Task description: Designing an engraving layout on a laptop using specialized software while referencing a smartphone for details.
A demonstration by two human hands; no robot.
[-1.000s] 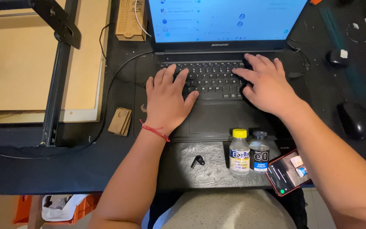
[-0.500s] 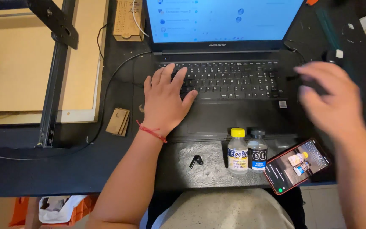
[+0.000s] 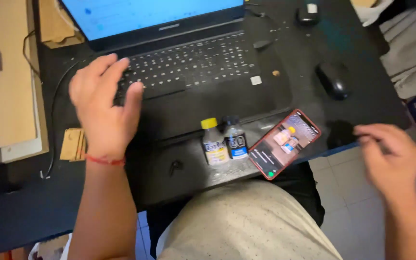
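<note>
Where tiled floor (image 3: pixel 347 212) shows, black desk (image 3: pixel 362 86), laptop (image 3: pixel 188 62), phone (image 3: pixel 284 143).

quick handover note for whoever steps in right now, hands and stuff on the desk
Left hand: open, fingers resting on the left side of the laptop keyboard.
Right hand: off the desk edge at the right, blurred, holding nothing that shows.
Two small bottles stand upright, capped, in front of the laptop. A phone with its screen lit lies beside them. A mouse sits untouched further right.
Done: nothing visibly finished. Left: bottles not handled.
</note>
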